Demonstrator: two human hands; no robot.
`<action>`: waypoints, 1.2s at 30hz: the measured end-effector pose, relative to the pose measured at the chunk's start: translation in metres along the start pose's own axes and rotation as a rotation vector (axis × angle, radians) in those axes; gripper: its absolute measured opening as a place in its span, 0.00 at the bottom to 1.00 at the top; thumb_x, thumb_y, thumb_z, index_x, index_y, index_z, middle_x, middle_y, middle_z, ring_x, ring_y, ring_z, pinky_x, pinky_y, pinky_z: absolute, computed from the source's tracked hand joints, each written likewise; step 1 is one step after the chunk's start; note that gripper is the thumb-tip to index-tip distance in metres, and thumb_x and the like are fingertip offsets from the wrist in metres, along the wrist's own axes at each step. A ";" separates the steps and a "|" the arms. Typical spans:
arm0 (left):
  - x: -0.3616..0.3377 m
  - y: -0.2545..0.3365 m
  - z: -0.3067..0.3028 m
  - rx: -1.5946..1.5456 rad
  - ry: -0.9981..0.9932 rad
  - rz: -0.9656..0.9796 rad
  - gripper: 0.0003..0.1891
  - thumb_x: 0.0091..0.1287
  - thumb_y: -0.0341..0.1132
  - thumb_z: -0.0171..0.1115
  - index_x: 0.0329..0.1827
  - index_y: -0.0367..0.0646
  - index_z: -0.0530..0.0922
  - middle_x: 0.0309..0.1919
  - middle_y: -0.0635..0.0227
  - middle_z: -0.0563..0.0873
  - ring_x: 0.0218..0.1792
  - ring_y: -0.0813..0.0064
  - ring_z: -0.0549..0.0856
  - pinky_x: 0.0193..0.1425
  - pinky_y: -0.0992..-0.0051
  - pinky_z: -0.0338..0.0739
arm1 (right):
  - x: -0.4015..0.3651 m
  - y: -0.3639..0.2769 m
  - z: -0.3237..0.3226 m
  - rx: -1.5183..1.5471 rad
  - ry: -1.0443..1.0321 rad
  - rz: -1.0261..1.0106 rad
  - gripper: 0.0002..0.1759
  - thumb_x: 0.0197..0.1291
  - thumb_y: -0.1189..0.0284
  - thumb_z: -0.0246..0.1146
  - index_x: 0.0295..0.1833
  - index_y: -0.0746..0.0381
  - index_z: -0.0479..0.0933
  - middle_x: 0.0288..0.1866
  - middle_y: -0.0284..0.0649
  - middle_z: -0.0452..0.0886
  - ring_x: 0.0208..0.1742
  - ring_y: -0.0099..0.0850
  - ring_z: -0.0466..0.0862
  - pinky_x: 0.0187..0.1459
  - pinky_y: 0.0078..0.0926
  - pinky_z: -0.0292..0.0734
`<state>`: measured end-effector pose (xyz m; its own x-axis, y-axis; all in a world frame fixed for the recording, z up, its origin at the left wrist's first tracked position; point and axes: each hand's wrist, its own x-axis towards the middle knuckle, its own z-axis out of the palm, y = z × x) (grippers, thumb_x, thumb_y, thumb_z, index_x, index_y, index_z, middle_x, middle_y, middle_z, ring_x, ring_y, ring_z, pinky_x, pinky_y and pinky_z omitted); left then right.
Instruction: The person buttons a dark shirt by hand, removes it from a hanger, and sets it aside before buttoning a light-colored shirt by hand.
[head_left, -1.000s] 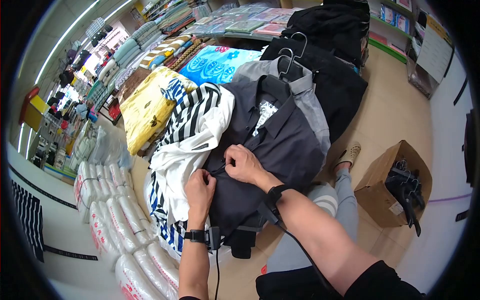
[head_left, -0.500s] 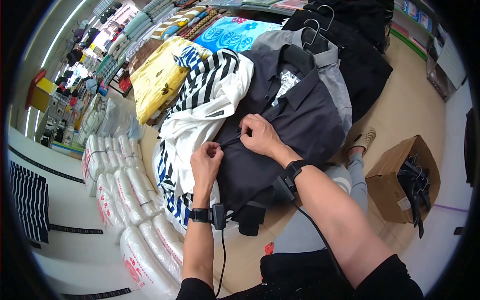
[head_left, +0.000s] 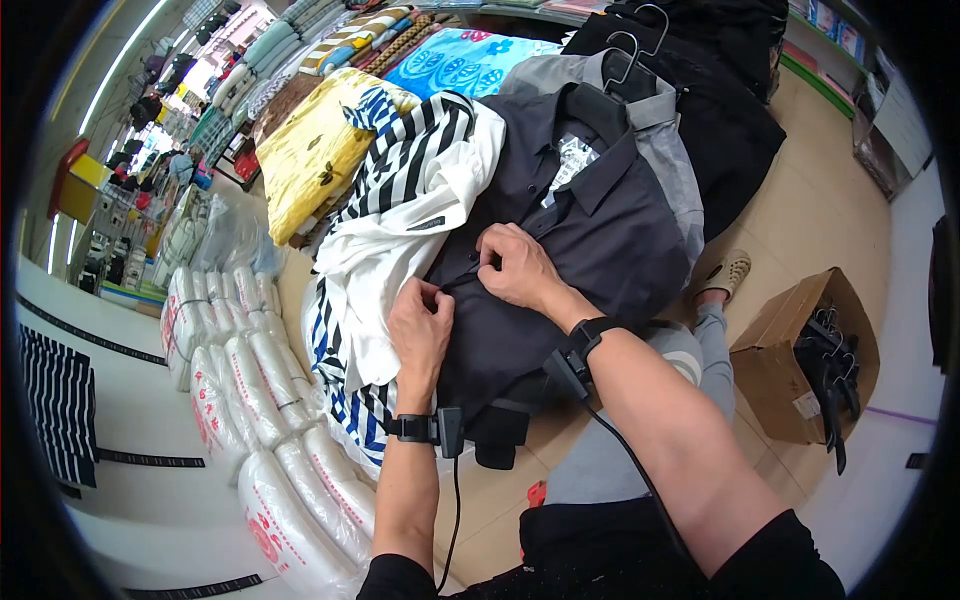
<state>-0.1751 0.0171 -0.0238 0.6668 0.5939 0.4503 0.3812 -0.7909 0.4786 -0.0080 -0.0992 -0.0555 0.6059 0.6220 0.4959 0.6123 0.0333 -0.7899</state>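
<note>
A dark grey button shirt (head_left: pixel 590 235) lies on a pile of clothes, its collar on a metal hanger (head_left: pixel 622 52). My left hand (head_left: pixel 422 325) pinches the shirt's front edge low on the placket. My right hand (head_left: pixel 515 265) pinches the same edge just above it, fingers closed on the fabric. A white and black striped garment (head_left: pixel 405 195) lies under the shirt's left side. Both wrists wear black bands with cables.
A yellow floral quilt (head_left: pixel 315 150) and a blue patterned one (head_left: pixel 460 65) lie behind. Black garments (head_left: pixel 720 110) hang at the right. Stacked white plastic-wrapped packs (head_left: pixel 250 400) stand at the left. An open cardboard box (head_left: pixel 800 355) of black hangers sits on the floor at right.
The view has shifted down and closer. My left hand has moved up toward my right hand along the shirt's front edge; both keep their pinch on the fabric.
</note>
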 end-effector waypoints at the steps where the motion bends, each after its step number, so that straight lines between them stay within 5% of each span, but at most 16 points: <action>1: 0.000 -0.002 -0.001 -0.023 -0.032 -0.016 0.07 0.67 0.30 0.71 0.41 0.34 0.85 0.30 0.57 0.90 0.30 0.64 0.90 0.40 0.66 0.83 | 0.000 0.000 0.000 -0.001 0.005 -0.002 0.03 0.55 0.76 0.65 0.32 0.64 0.79 0.40 0.45 0.84 0.49 0.49 0.83 0.56 0.45 0.81; 4: 0.000 -0.004 -0.003 -0.178 -0.056 -0.148 0.08 0.70 0.30 0.71 0.45 0.33 0.88 0.34 0.57 0.93 0.33 0.66 0.92 0.44 0.69 0.85 | -0.001 -0.001 0.001 -0.006 0.004 -0.009 0.03 0.55 0.76 0.65 0.32 0.64 0.79 0.41 0.45 0.85 0.50 0.49 0.83 0.57 0.45 0.80; 10: -0.009 -0.003 -0.005 -0.099 -0.035 -0.082 0.09 0.73 0.29 0.71 0.50 0.34 0.90 0.37 0.57 0.95 0.37 0.68 0.94 0.46 0.71 0.86 | -0.001 -0.002 0.000 -0.003 -0.001 0.001 0.03 0.55 0.76 0.65 0.32 0.64 0.79 0.41 0.45 0.85 0.50 0.49 0.83 0.57 0.45 0.80; 19: -0.012 -0.011 -0.006 -0.346 -0.061 -0.212 0.07 0.75 0.30 0.71 0.48 0.33 0.89 0.34 0.68 0.92 0.36 0.83 0.89 0.45 0.79 0.82 | -0.001 0.001 0.003 -0.020 0.018 -0.025 0.02 0.55 0.76 0.65 0.32 0.63 0.79 0.40 0.44 0.84 0.50 0.48 0.83 0.57 0.45 0.80; 25: -0.016 -0.006 -0.001 -0.334 0.008 -0.225 0.08 0.74 0.31 0.72 0.48 0.33 0.88 0.34 0.66 0.92 0.36 0.81 0.89 0.45 0.77 0.83 | -0.001 0.001 0.003 -0.027 -0.007 -0.019 0.03 0.55 0.76 0.65 0.32 0.64 0.79 0.40 0.43 0.84 0.50 0.48 0.83 0.57 0.44 0.80; 29: -0.017 -0.006 0.006 -0.286 0.058 -0.218 0.09 0.73 0.32 0.71 0.47 0.33 0.88 0.34 0.59 0.93 0.36 0.70 0.93 0.45 0.71 0.86 | -0.001 -0.004 -0.002 -0.012 -0.042 -0.024 0.05 0.55 0.74 0.66 0.36 0.64 0.81 0.44 0.44 0.85 0.50 0.48 0.83 0.57 0.43 0.80; 32: -0.019 0.000 0.004 -0.310 0.084 -0.236 0.09 0.73 0.32 0.70 0.48 0.34 0.88 0.33 0.59 0.93 0.35 0.67 0.93 0.45 0.69 0.86 | -0.001 -0.007 -0.002 -0.083 -0.053 -0.086 0.09 0.55 0.73 0.68 0.43 0.62 0.84 0.47 0.44 0.85 0.54 0.46 0.83 0.61 0.44 0.79; 36: -0.021 -0.011 0.012 -0.306 0.086 -0.201 0.10 0.75 0.31 0.71 0.51 0.33 0.87 0.36 0.62 0.93 0.38 0.75 0.90 0.47 0.74 0.84 | -0.006 -0.029 0.018 -0.222 -0.019 -0.394 0.12 0.57 0.72 0.71 0.47 0.60 0.87 0.49 0.40 0.86 0.61 0.44 0.82 0.69 0.45 0.73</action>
<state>-0.1857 0.0115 -0.0471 0.5373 0.7529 0.3800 0.2809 -0.5846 0.7612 -0.0381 -0.0898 -0.0416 0.2969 0.6101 0.7346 0.8897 0.1028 -0.4448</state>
